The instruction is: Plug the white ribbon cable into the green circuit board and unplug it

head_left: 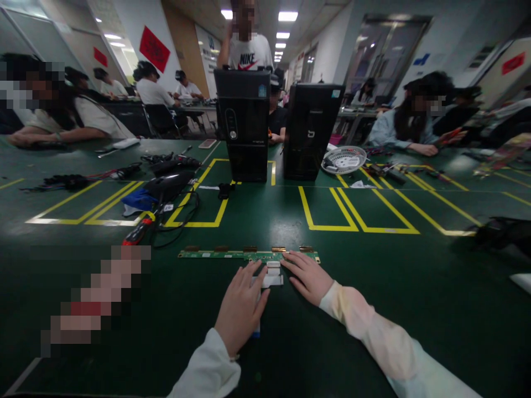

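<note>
A long, narrow green circuit board (232, 255) lies across the dark green table in front of me. My left hand (243, 304) is below its middle, fingers spread over a white ribbon cable (272, 281) that meets the board at a white connector (273, 265). A blue end of the cable shows under the left palm. My right hand (307, 276) lies with spread fingers at the right part of the board, fingertips at its lower edge. Whether any fingertip presses on the connector is too small to tell.
Two black computer towers (249, 124) (311, 130) stand ahead. A white basket (344, 159) is right of them. Black cables and a red-and-black tool (138, 231) lie to the left. Yellow tape (332, 227) marks the table. Several people sit around; one stands behind the towers.
</note>
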`<state>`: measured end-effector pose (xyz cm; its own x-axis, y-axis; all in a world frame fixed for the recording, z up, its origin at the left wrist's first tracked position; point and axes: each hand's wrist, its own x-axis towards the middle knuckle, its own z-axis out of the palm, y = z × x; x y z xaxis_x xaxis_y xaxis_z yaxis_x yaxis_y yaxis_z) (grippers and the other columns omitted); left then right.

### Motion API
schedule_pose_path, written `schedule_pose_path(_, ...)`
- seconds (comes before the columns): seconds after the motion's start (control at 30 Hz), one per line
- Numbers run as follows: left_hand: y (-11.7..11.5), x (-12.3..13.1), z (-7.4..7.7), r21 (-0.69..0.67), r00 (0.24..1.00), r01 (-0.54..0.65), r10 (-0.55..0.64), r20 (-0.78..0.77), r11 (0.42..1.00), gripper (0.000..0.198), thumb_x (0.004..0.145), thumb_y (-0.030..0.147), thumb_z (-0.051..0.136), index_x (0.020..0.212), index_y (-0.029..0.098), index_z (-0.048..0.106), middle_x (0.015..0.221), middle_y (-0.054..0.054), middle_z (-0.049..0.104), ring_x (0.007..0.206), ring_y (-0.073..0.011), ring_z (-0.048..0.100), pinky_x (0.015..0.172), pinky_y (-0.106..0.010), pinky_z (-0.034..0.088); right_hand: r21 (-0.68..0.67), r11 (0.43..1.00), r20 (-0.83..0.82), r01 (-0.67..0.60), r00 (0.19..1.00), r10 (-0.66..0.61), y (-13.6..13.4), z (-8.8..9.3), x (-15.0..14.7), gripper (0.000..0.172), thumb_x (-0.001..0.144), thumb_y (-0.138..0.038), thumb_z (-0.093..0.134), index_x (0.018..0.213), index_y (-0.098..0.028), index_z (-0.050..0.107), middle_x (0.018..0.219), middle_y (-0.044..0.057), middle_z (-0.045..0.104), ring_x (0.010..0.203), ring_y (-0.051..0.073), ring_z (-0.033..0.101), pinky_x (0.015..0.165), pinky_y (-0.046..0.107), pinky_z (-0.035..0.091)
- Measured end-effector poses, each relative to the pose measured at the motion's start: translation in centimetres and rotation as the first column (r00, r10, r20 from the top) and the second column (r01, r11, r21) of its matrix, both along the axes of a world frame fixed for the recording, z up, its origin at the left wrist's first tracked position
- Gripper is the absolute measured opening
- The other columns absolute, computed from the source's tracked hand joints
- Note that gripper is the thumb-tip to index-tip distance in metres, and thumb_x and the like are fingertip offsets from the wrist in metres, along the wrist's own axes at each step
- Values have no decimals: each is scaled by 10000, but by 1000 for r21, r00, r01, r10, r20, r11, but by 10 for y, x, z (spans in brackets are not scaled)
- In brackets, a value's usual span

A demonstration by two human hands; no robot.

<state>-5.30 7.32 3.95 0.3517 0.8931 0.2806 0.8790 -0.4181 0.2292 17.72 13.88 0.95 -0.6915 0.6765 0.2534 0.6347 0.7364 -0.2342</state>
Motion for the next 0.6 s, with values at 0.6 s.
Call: schedule_pose_path(0.6, -29, -97, -30, 32, 931, -334, 335, -145, 942, 498, 929, 399, 331, 1346, 162, 466, 1408, -131, 467, 1316, -293, 400, 1064, -525, 331, -77, 989, 82, -129, 987, 135, -3, 17, -10, 464, 931, -408, 420, 1379, -285, 436, 1498, 94, 261, 1386, 287, 197, 1099, 543, 223)
